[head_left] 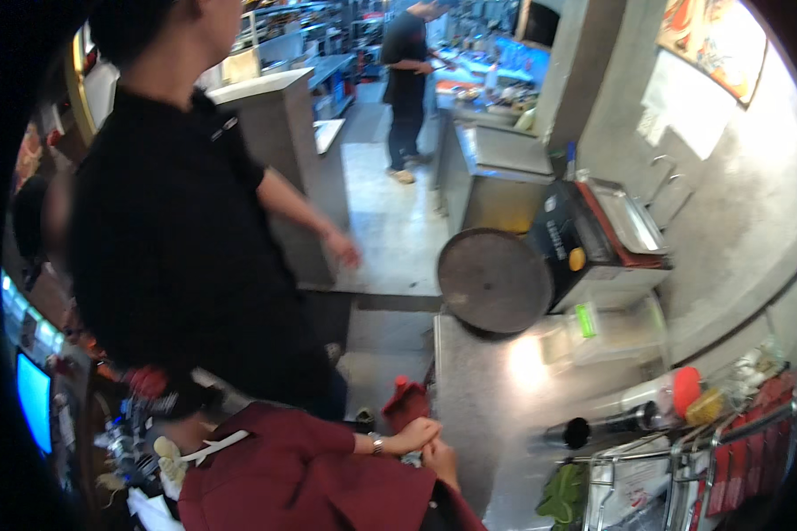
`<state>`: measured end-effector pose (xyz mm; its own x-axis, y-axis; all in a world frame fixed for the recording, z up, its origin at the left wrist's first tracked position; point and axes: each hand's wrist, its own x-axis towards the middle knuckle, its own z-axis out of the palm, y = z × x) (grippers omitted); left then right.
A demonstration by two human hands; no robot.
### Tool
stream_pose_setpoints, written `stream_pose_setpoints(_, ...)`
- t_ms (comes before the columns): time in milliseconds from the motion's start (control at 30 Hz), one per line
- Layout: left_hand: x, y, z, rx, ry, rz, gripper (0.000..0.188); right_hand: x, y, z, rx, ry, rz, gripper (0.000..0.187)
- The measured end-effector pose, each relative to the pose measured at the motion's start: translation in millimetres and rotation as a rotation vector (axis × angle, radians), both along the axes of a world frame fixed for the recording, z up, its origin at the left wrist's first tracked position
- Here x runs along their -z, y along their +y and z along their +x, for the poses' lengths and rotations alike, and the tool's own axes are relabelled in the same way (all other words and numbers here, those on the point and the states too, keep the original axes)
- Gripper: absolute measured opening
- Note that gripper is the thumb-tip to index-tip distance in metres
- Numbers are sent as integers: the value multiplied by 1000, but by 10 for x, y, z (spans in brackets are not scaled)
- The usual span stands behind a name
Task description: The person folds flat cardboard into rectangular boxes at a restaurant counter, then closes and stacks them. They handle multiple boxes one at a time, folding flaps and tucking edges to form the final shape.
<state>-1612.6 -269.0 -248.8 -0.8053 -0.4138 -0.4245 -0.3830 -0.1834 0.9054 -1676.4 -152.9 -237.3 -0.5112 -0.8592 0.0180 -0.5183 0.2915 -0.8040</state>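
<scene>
My left hand (415, 434), with a watch (376, 443) on its wrist, is closed. My right hand (440, 460) is closed too and meets it in front of me, beside the metal counter (469, 389). Just beyond the left hand, and seeming to touch it, is a crumpled red cloth (406, 401); whether it is gripped cannot be made out. Something pale shows under the hands, too small to name. What lies between the fingers is hidden. Maroon sleeves (274, 456) cover my arms.
Close on the left stands a person in black (177, 221), one arm reaching out. Another person (407, 80) works farther back. A round dark tray (494, 281) leans against a black box (584, 230). A wire rack (646, 478) and a clear container (620, 332) are on the right.
</scene>
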Motion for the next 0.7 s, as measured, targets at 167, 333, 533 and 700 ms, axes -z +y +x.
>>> stream_pose_setpoints(167,-377,-166,315,-377,-66,387,18,-293,-300,56,-267,-122,-110,14)
stream_pose_setpoints(333,-728,-421,584,-416,-121,572,18,-408,-514,281,-292,-91,-159,24)
stream_pose_setpoints(533,-666,-630,827,-347,36,416,14,-521,-751,523,-163,-530,-103,26)
stream_pose_setpoints(700,-552,-1239,1520,-126,-4,633,23,-523,-1432,1062,-280,-431,145,26)
